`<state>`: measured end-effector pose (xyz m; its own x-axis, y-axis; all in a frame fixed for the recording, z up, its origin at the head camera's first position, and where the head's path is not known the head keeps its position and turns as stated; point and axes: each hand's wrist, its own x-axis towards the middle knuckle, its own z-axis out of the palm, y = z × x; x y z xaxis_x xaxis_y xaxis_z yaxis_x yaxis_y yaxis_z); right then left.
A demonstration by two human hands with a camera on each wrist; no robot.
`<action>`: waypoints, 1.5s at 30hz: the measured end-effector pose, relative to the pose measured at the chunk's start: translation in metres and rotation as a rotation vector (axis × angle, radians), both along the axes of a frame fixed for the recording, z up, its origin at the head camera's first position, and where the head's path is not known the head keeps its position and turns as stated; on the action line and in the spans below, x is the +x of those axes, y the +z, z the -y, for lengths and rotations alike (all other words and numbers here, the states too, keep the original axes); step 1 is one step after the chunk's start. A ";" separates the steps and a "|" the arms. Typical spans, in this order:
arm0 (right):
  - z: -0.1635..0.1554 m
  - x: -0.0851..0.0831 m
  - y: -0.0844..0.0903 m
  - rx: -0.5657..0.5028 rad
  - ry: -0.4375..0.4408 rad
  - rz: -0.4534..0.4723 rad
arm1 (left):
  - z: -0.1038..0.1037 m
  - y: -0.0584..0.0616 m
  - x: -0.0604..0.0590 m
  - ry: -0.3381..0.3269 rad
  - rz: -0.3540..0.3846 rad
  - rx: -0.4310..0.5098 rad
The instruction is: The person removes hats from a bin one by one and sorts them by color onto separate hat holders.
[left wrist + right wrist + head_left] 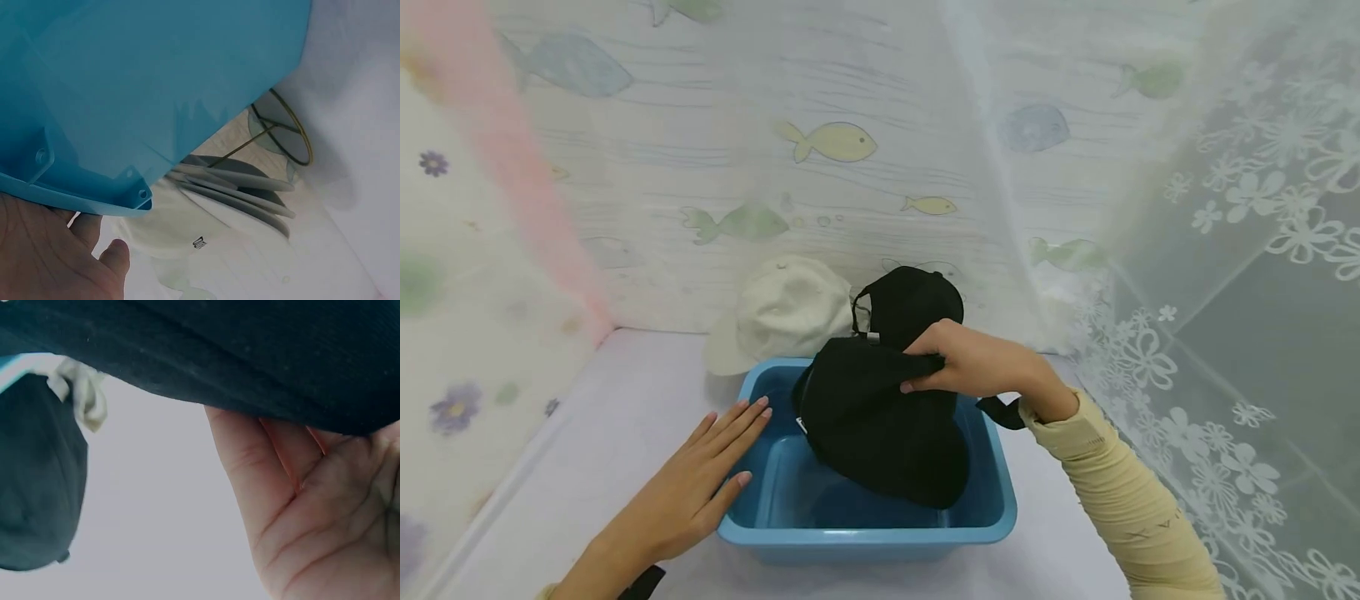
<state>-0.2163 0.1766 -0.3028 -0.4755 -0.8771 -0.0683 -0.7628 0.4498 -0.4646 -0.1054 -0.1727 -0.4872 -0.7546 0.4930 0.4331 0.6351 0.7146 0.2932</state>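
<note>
A black cap [880, 425] hangs over the blue plastic basin [865, 537], its brim toward the front. My right hand [977, 362] grips this cap near its back edge, thumb and fingers pinching the fabric. In the right wrist view dark cloth [187, 350] covers the fingertips. My left hand [700, 483] rests on the basin's left rim with its fingers extended. Seen from the left wrist, that hand [56, 256] lies against the rim. Behind the basin sit a second black cap [917, 300] and a cream cap [797, 308].
In the left wrist view, several stacked brims [244, 200] stick out beside a brass-coloured wire ring [306, 147]. White cloth [647, 400] covers the surface under the basin. Behind stands a fish-patterned curtain [865, 75], with flowered netting [1217, 467] at the right.
</note>
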 end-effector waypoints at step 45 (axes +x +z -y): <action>-0.059 -0.136 0.001 -0.233 -0.318 -0.024 | -0.006 0.004 0.021 -0.010 0.054 0.040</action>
